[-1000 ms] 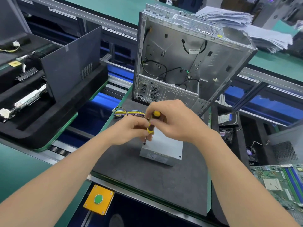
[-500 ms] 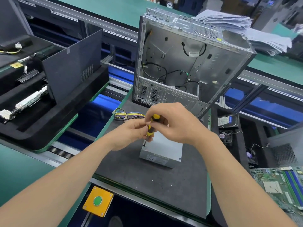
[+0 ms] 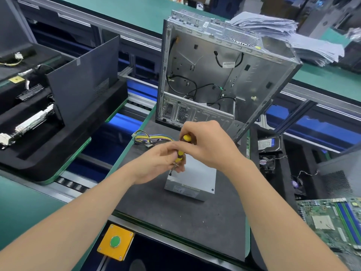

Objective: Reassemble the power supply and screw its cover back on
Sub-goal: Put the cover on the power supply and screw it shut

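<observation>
- We see the power supply (image 3: 192,178), a boxy unit of dull grey sheet metal, lying flat on a black foam mat (image 3: 175,222) with a fine, grainy surface. A printed label runs along its near side wall.
- A bundle of yellow, black and blue wires (image 3: 148,137) lies on the mat beyond the unit's far left end, partly hidden by the hands.
- The right hand (image 3: 209,147) curls round the top of a screwdriver (image 3: 180,153) with a rounded handle banded in yellow and black.
- The left hand (image 3: 156,163) pinches the lower handle and the thin steel shaft between its fingertips.
- The screwdriver is tilted, handle leaning away and to the right, and its tip sits at the near left corner of the unit's top face. We cannot make out a screw there.
- Behind the hands an open computer case (image 3: 214,75) of bare stamped metal stands upright on the mat, with black cables looping inside and perforated vents low down.
- To the left, a flat dark side panel (image 3: 82,79) with a small grille stands in a black foam tray (image 3: 58,149).
- A square yellow box with a round green button (image 3: 115,241) sits at the near edge, just below the mat.
- At the right lie a green motherboard (image 3: 336,222) with blue slots, a hard drive (image 3: 268,142) and a small black fan (image 3: 266,162).
- A ragged stack of grey sheets (image 3: 293,36) lies on the green surface beyond the case.
</observation>
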